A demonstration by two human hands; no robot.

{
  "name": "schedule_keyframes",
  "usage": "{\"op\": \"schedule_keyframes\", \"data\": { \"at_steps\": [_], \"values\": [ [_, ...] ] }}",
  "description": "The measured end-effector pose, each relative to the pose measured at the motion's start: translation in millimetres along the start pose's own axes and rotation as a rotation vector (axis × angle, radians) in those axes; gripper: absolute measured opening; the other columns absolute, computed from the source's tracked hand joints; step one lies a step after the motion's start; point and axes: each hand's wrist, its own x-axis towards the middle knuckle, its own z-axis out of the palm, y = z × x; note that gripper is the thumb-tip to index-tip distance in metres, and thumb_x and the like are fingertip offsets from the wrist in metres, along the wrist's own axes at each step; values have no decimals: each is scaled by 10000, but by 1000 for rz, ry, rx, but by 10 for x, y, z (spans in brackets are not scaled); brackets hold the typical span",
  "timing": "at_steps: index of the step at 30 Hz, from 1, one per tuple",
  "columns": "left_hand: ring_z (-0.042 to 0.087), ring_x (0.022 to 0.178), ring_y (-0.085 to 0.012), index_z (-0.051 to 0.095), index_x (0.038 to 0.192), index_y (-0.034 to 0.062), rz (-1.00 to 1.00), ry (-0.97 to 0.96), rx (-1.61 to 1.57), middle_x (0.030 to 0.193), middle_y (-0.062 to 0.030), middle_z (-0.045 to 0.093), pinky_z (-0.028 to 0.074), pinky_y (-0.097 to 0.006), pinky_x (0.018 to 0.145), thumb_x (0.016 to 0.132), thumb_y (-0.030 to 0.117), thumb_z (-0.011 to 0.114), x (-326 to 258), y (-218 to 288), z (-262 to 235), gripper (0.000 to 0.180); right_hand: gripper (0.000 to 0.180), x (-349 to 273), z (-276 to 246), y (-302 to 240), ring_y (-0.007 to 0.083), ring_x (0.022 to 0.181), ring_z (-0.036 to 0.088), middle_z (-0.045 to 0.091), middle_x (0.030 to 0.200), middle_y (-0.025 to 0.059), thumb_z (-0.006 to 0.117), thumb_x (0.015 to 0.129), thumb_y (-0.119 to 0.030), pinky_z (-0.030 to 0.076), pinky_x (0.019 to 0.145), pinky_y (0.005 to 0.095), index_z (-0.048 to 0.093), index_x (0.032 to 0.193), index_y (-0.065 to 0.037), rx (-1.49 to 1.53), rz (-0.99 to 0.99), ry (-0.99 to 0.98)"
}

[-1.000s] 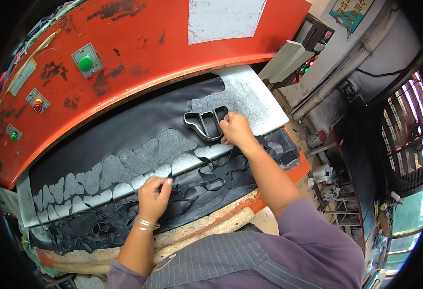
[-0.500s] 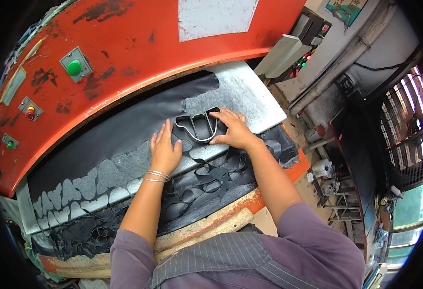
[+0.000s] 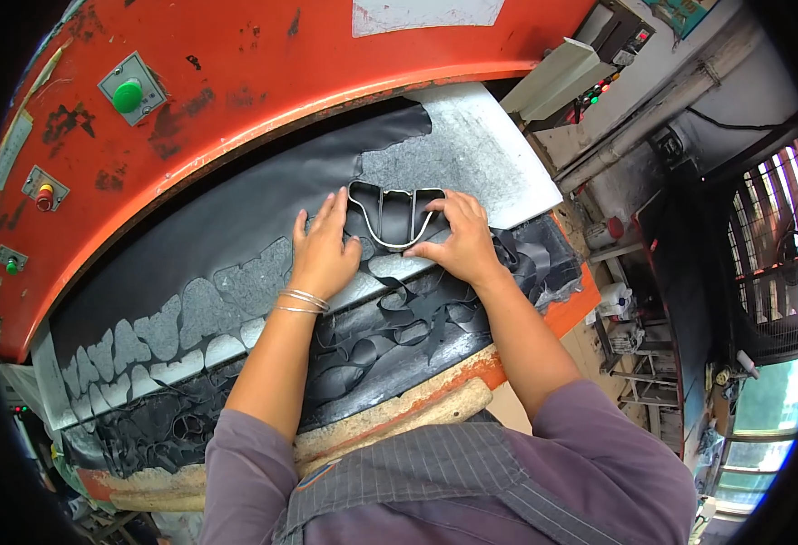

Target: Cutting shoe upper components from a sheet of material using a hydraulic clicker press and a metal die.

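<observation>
A metal cutting die [image 3: 395, 214], a curved steel outline, lies on a black sheet [image 3: 236, 227] spread over the grey bed [image 3: 472, 154] of an orange press. My right hand [image 3: 458, 241] grips the die's right side with fingers and thumb. My left hand [image 3: 325, 252] lies flat on the sheet just left of the die, fingers spread and touching its left edge; thin bangles circle that wrist. The sheet's near edge shows a row of cut-out shapes [image 3: 190, 309].
The orange press head [image 3: 263, 82] overhangs the bed, with a green button [image 3: 128, 95] and smaller controls at left. Black offcut scraps [image 3: 399, 318] hang over the front edge. A control box [image 3: 581, 68] and cluttered shelves stand at right.
My left hand moved up and right from the sheet's lower part to the die's left side. The die shifted slightly left onto the black sheet, my right hand staying on it.
</observation>
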Motion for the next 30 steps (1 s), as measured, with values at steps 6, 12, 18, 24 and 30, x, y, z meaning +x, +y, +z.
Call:
{"op": "schedule_keyframes", "data": {
  "at_steps": [6, 12, 18, 24, 30],
  "values": [
    [397, 1351, -294, 358, 1426, -3, -21, 29, -72, 1376, -188, 501, 181, -489, 1137, 850, 132, 558, -523, 307, 164, 625, 714, -129, -57, 104, 352, 1137, 505, 591, 1168, 170, 865, 579, -333, 387, 976, 434, 566, 1167, -60, 100, 88, -43],
    [397, 1343, -329, 295, 1417, -79, -44, 22, -34, 1373, -211, 494, 179, -509, 1133, 829, 134, 568, -635, 486, 189, 682, 789, -117, -28, 83, 321, 1121, 522, 607, 1151, 150, 821, 682, -297, 376, 981, 417, 473, 1340, -33, 117, 186, -38],
    [376, 1369, -282, 192, 1469, -56, -32, -13, -77, 1429, -189, 453, 117, -507, 1142, 836, 126, 551, -597, 469, 178, 750, 536, -70, 32, 112, 352, 1058, 540, 612, 1109, 162, 766, 749, -277, 394, 951, 422, 610, 1209, -52, 37, 197, 37],
    [377, 1367, -289, 200, 1462, -62, -35, -49, -52, 1450, -182, 428, 122, -512, 1143, 822, 142, 574, -495, 472, 151, 768, 518, 8, 50, 175, 334, 1047, 544, 615, 1092, 167, 777, 733, -249, 401, 938, 418, 626, 1189, -56, 34, 161, 82],
    [386, 1356, -293, 211, 1453, -73, -38, -76, -70, 1430, -183, 447, 142, -506, 1146, 811, 154, 591, -620, 473, 125, 780, 529, -145, 52, 127, 339, 1063, 541, 611, 1106, 177, 784, 728, -259, 403, 945, 416, 626, 1192, -61, 32, 176, 61]
  ]
}}
